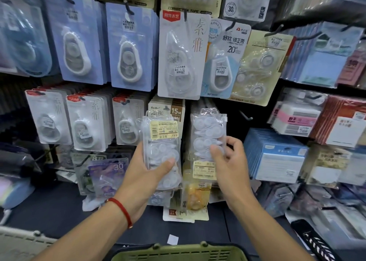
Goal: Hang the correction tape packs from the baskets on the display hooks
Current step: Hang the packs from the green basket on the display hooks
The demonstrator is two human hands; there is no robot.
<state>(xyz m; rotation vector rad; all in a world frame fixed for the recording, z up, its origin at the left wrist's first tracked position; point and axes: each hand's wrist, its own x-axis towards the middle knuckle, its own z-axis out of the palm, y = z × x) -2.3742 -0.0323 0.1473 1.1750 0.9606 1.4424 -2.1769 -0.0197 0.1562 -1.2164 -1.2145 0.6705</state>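
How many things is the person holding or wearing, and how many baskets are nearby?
Clear correction tape packs in hand: 2 (left-hand pack, right-hand pack)
Red wrist bands: 1
Baskets: 2 (green basket, grey basket)
Total: 5

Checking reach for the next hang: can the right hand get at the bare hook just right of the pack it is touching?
Probably yes. The bare hook juts out with nothing hung on it, just up and right of the right hand, which only fingers the hanging clear pack.

Clear tape packs in both hands
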